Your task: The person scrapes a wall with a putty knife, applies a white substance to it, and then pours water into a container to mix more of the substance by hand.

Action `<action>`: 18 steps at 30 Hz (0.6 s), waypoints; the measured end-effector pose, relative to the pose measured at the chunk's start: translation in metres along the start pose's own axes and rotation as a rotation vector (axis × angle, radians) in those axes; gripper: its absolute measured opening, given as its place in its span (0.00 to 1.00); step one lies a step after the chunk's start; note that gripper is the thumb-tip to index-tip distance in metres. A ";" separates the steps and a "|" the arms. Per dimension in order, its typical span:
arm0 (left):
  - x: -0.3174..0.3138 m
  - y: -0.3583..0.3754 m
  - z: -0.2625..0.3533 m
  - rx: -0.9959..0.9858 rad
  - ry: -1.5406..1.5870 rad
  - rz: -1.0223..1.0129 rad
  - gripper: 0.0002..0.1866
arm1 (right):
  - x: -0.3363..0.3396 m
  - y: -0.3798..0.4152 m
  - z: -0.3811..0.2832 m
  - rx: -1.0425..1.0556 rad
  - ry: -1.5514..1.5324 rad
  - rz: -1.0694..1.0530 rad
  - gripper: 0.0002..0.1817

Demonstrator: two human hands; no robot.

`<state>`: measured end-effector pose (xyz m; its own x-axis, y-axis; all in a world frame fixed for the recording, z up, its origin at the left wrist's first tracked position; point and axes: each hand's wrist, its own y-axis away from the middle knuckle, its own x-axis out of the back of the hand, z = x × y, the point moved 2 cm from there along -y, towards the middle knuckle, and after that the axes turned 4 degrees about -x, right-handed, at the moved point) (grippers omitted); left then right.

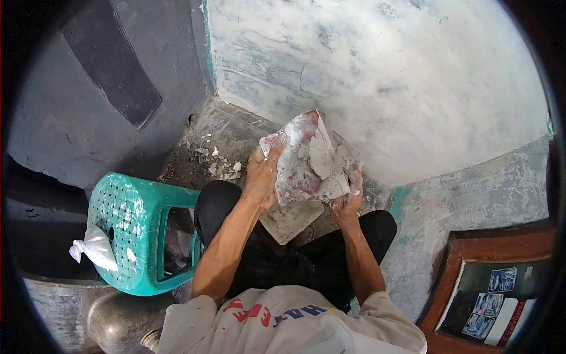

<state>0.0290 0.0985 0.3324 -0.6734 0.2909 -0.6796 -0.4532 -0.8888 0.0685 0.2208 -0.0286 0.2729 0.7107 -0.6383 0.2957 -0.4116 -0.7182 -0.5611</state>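
Between my knees I hold up a flat board point(290, 171), red and white under smears of wet putty. My left hand point(262, 176) is closed on its left edge, thumb over the top face. A thick lump of grey putty point(321, 154) lies across the board's right part. At the lower right edge my right hand point(349, 202) is closed, its fingers smeared white, next to a flat putty-coated piece point(334, 187); I cannot tell whether that is a scraper in its grip. Below the board, a pale squarish tray point(284, 235) with putty on it is partly hidden.
A green plastic stool point(132, 206) stands at left, carrying a tied white plastic bag point(99, 249). Ahead is a wall point(377, 76) patchy with white putty. Crumbs of debris point(215, 159) lie in the corner. A brown-framed panel point(492, 283) stands at lower right, a round metal pot point(121, 321) at lower left.
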 end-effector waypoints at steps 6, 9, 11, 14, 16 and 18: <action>-0.014 0.008 0.013 0.032 -0.021 0.025 0.16 | -0.013 0.013 0.005 -0.572 -0.813 0.106 0.26; -0.017 0.011 0.018 0.073 -0.021 0.061 0.13 | -0.026 -0.011 -0.041 -0.480 -0.741 0.030 0.27; -0.012 0.009 0.014 0.057 -0.007 0.066 0.13 | -0.026 -0.015 -0.046 -0.383 -0.726 -0.037 0.27; 0.000 0.007 -0.002 0.058 0.027 0.119 0.12 | -0.025 -0.001 -0.026 -0.160 -0.113 -0.180 0.33; -0.006 0.008 0.003 0.064 0.045 0.155 0.12 | -0.036 0.003 -0.025 -0.235 -0.430 -0.044 0.32; -0.012 0.015 0.010 0.105 0.076 0.217 0.13 | -0.033 -0.002 -0.033 -0.108 -0.210 -0.056 0.30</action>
<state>0.0249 0.0850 0.3489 -0.7173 0.0659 -0.6936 -0.3635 -0.8847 0.2919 0.1795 -0.0157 0.2895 0.8327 -0.5329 0.1506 -0.4185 -0.7837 -0.4590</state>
